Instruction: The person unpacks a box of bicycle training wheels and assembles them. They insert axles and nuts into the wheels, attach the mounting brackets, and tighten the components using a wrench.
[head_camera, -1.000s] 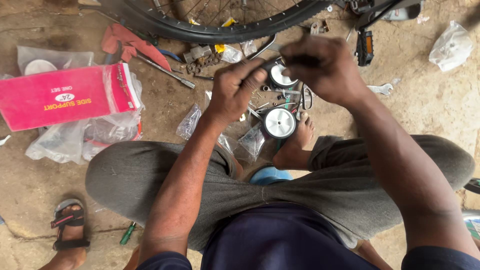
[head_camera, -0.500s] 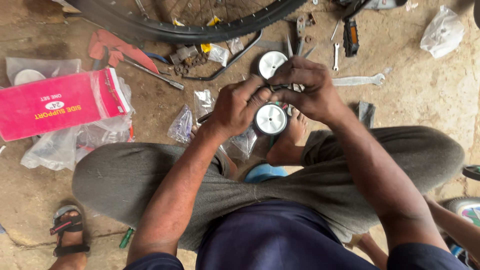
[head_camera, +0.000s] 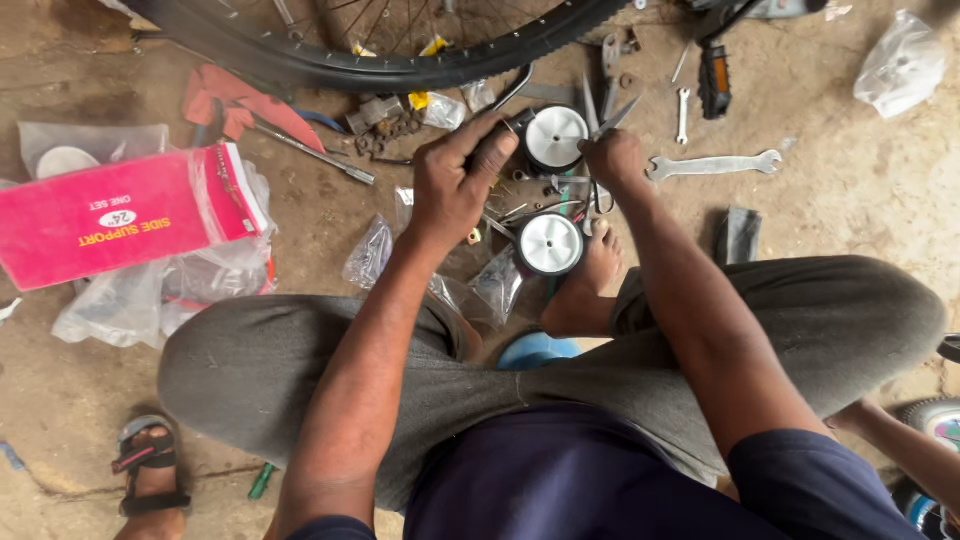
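Head view looks down on the left hand (head_camera: 450, 190), closed around the dark bracket of a small white training wheel (head_camera: 556, 137), while the right hand (head_camera: 613, 158) just right of that wheel pinches metal pliers (head_camera: 612, 115) at its hub. Below both hands a second white wheel (head_camera: 550, 244) lies by a bare foot. Left of the left hand, clear plastic bags (head_camera: 150, 295) hold a pink box (head_camera: 120, 215); beyond the hands curves a bicycle tyre (head_camera: 400, 70).

Both forearms reach forward over the crossed legs; left hand (head_camera: 452, 190) curled closed, right hand (head_camera: 613, 160) fisted shut.
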